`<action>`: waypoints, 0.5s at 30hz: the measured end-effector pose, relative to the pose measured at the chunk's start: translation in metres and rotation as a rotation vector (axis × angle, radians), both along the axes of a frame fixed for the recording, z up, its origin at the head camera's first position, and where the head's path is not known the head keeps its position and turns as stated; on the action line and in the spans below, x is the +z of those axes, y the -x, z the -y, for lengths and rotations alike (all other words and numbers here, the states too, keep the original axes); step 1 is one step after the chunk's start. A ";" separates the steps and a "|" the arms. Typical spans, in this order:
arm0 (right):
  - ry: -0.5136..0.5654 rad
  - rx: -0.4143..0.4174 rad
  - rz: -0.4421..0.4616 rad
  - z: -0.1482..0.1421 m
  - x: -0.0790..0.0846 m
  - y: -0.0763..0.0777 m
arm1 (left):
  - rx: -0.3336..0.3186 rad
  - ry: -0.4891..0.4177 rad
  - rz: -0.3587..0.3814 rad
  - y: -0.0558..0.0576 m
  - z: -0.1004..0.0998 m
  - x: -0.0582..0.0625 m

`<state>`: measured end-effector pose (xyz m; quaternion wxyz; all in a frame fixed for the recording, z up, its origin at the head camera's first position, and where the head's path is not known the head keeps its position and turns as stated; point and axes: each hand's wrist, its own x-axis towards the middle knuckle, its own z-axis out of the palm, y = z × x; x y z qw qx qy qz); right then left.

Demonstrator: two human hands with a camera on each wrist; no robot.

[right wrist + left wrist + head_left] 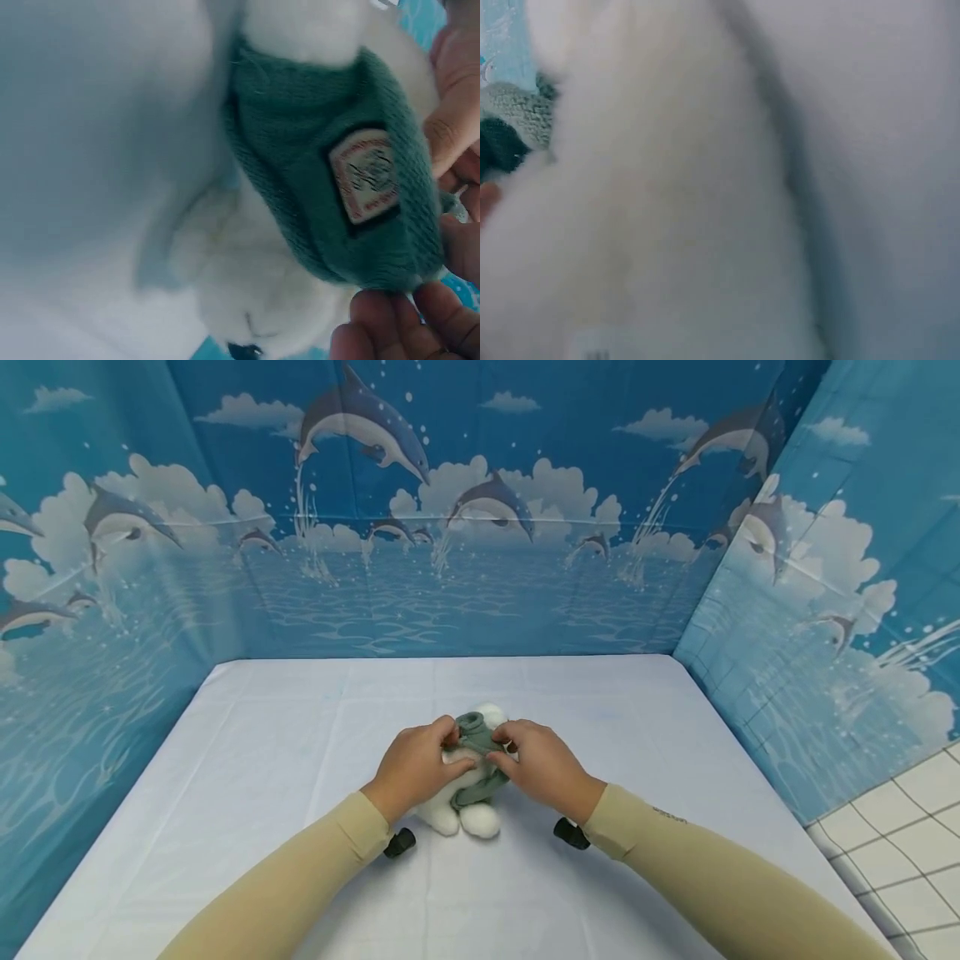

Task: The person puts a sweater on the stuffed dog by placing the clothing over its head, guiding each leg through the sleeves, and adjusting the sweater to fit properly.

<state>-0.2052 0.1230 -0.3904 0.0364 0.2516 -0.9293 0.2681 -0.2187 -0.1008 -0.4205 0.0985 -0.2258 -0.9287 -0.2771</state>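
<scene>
A white plush toy (pixel 465 785) lies on the white-covered table, its two rounded feet toward me. A green knitted sweater (pixel 480 735) is partly on it, bunched across its upper body and looped around one side. My left hand (pixel 420 764) grips the sweater's left edge, its thumb against the white fur. My right hand (pixel 543 764) pinches the sweater's right edge between thumb and fingers. In the right wrist view the sweater (pixel 330 157) shows a stitched patch, and fingers (pixel 382 326) hold its edge. White fur (pixel 667 187) fills most of the left wrist view, hiding the left hand's grip.
The white tablecloth (pixel 315 718) spreads around the toy. Behind it and along both sides hang blue dolphin-print curtains (pixel 465 593). Black wrist-camera mounts (pixel 572 833) sit under my cuffs. White floor tiles (pixel 900 827) show at the lower right.
</scene>
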 end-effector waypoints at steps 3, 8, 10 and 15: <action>0.027 -0.040 0.039 0.002 -0.007 0.004 | 0.011 0.012 -0.021 0.001 0.000 -0.002; 0.042 -0.084 0.053 0.007 -0.017 0.005 | 0.029 0.030 -0.079 0.003 -0.003 -0.003; 0.017 -0.085 0.074 0.009 -0.021 0.003 | 0.039 0.039 -0.094 0.003 -0.004 -0.003; -0.026 -0.018 0.103 0.010 -0.027 -0.002 | 0.057 0.040 -0.083 0.003 -0.005 -0.005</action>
